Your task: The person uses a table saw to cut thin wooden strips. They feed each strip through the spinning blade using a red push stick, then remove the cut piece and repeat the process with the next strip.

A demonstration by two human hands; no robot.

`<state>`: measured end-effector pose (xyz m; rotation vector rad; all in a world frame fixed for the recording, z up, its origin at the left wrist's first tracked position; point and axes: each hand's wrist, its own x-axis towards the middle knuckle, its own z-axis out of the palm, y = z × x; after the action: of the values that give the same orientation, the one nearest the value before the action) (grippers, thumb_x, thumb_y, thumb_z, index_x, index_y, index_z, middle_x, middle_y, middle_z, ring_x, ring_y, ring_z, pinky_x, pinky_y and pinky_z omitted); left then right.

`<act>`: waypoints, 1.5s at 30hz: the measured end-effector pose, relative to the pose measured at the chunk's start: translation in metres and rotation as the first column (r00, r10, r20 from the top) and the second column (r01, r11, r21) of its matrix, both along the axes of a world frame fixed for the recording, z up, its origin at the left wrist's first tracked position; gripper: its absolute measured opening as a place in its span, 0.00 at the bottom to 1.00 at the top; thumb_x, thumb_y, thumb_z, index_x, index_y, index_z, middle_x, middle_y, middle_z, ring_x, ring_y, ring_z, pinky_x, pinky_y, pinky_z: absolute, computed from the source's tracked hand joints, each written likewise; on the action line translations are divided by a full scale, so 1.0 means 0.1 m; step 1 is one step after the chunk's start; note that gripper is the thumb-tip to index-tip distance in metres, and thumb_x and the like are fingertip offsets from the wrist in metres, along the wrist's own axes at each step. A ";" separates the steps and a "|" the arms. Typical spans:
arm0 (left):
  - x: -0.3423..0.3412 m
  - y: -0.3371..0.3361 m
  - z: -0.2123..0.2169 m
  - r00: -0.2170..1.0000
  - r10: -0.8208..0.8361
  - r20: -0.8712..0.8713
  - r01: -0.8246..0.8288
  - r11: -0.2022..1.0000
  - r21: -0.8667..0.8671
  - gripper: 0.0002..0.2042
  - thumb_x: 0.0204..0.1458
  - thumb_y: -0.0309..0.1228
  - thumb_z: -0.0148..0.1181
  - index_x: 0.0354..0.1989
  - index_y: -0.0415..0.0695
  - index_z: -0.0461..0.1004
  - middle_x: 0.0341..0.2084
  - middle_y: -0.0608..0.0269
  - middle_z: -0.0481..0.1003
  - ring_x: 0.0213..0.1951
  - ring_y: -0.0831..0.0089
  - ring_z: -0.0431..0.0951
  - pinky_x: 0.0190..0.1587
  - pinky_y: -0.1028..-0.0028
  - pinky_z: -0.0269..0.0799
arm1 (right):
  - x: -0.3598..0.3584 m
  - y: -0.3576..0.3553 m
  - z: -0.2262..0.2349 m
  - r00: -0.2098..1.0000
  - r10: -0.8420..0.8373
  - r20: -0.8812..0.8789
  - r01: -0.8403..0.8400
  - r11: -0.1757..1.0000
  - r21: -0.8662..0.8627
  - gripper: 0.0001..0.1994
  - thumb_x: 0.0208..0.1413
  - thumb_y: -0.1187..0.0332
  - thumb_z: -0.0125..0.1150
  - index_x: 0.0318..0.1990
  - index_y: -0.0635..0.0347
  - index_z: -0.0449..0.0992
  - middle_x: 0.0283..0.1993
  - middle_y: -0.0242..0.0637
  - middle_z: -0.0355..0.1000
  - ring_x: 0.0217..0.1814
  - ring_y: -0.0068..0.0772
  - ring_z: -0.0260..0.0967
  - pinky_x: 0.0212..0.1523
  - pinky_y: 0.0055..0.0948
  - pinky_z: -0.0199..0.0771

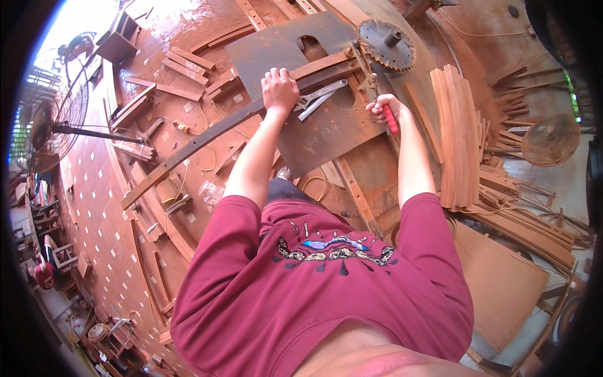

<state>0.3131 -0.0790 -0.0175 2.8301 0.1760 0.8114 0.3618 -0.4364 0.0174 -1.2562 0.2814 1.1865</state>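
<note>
My left hand (279, 91) is closed over a long dark bar (207, 140), which slants across a grey metal plate (314, 141). In my right hand (388, 108) is a pair of red-handled pliers (391, 119). Its metal end points away from me, toward a bracket at the plate's far right edge, but the exact contact is too small to tell. Between my hands an adjustable wrench (321, 94) lies on the plate beside the bar. A toothed circular saw blade (385, 45) sits just beyond my right hand, with a shaft sticking out of its middle.
Stacked wooden strips (453, 138) stand on the right, and a brown board (499, 283) lies nearer me. Loose wood pieces (188, 66) are scattered over the tiled floor on the left. A standing fan (53, 125) is at the far left. A yellow cord (314, 182) loops below the plate.
</note>
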 end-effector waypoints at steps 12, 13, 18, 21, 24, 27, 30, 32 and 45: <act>1.25 0.93 0.09 0.999 0.018 -0.031 -0.019 1.000 -0.021 0.10 0.57 0.36 0.53 0.40 0.43 0.74 0.38 0.55 0.73 0.46 0.58 0.73 0.50 0.59 0.69 | 1.26 0.95 0.05 0.998 -0.052 -0.020 0.052 0.999 0.006 0.18 0.39 0.64 0.56 0.39 0.64 0.75 0.19 0.23 0.58 0.17 0.21 0.50 0.20 0.25 0.52; 1.31 0.99 0.09 0.998 0.024 -0.051 -0.025 0.999 -0.023 0.10 0.58 0.36 0.52 0.41 0.44 0.75 0.38 0.55 0.73 0.46 0.57 0.73 0.51 0.58 0.69 | 1.31 1.02 0.07 0.998 -0.053 -0.015 0.053 0.999 -0.006 0.19 0.38 0.64 0.55 0.39 0.64 0.76 0.19 0.23 0.59 0.17 0.22 0.51 0.21 0.25 0.54; 1.41 1.09 0.12 0.998 -0.006 -0.056 0.006 1.000 -0.012 0.16 0.60 0.44 0.53 0.42 0.44 0.75 0.40 0.55 0.73 0.47 0.57 0.73 0.51 0.58 0.68 | 1.32 1.19 0.12 0.995 -0.093 0.037 0.097 0.987 -0.129 0.20 0.37 0.63 0.55 0.39 0.66 0.77 0.22 0.26 0.64 0.20 0.24 0.56 0.26 0.27 0.61; 1.41 1.06 0.16 0.996 -0.026 -0.083 0.026 1.000 0.000 0.19 0.59 0.48 0.55 0.43 0.43 0.76 0.41 0.54 0.73 0.49 0.57 0.72 0.52 0.59 0.67 | 1.35 1.13 0.12 0.995 -0.071 0.063 0.079 0.987 -0.141 0.20 0.43 0.56 0.58 0.39 0.64 0.77 0.21 0.23 0.65 0.19 0.21 0.57 0.24 0.26 0.60; 1.39 1.06 0.16 0.997 -0.029 -0.074 0.029 1.000 -0.004 0.20 0.58 0.48 0.56 0.44 0.42 0.76 0.42 0.51 0.73 0.49 0.56 0.73 0.53 0.58 0.67 | 1.32 1.16 0.11 0.969 -0.094 0.228 0.154 0.953 -0.262 0.20 0.43 0.55 0.60 0.39 0.61 0.77 0.21 0.24 0.66 0.19 0.22 0.59 0.24 0.26 0.61; 1.43 1.14 0.19 0.986 -0.037 -0.160 0.033 0.999 -0.029 0.20 0.59 0.47 0.57 0.47 0.42 0.76 0.44 0.49 0.73 0.50 0.53 0.73 0.53 0.57 0.69 | 1.25 1.28 0.20 0.910 -0.145 0.388 0.300 0.877 -0.376 0.14 0.44 0.57 0.62 0.32 0.58 0.77 0.22 0.28 0.69 0.19 0.24 0.63 0.23 0.28 0.66; 1.41 1.17 0.26 0.960 -0.089 -0.267 0.077 0.996 -0.055 0.19 0.59 0.45 0.57 0.49 0.41 0.76 0.47 0.46 0.73 0.52 0.51 0.74 0.54 0.55 0.70 | 1.16 1.30 0.27 0.874 -0.164 0.457 0.362 0.847 -0.389 0.12 0.44 0.58 0.63 0.27 0.58 0.76 0.23 0.31 0.72 0.19 0.26 0.66 0.22 0.31 0.70; 1.34 1.09 0.27 0.951 -0.084 -0.296 0.076 0.996 -0.036 0.19 0.60 0.45 0.58 0.49 0.42 0.76 0.47 0.45 0.73 0.53 0.50 0.73 0.54 0.55 0.70 | 1.08 1.21 0.26 0.885 -0.160 0.438 0.342 0.861 -0.376 0.12 0.44 0.58 0.63 0.27 0.58 0.77 0.22 0.31 0.72 0.19 0.26 0.66 0.22 0.31 0.70; 0.28 0.37 0.16 0.958 -0.143 -0.250 0.129 0.989 -0.073 0.20 0.57 0.46 0.61 0.48 0.42 0.77 0.45 0.49 0.74 0.52 0.53 0.74 0.52 0.55 0.70 | -0.05 0.45 0.23 0.811 -0.122 0.573 0.405 0.824 -0.397 0.11 0.41 0.62 0.65 0.26 0.61 0.79 0.22 0.37 0.75 0.21 0.29 0.71 0.26 0.29 0.71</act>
<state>0.3414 -0.0425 -0.0014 2.8463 0.0377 0.4058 0.3569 -0.3917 0.0408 -1.8793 0.3620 0.4781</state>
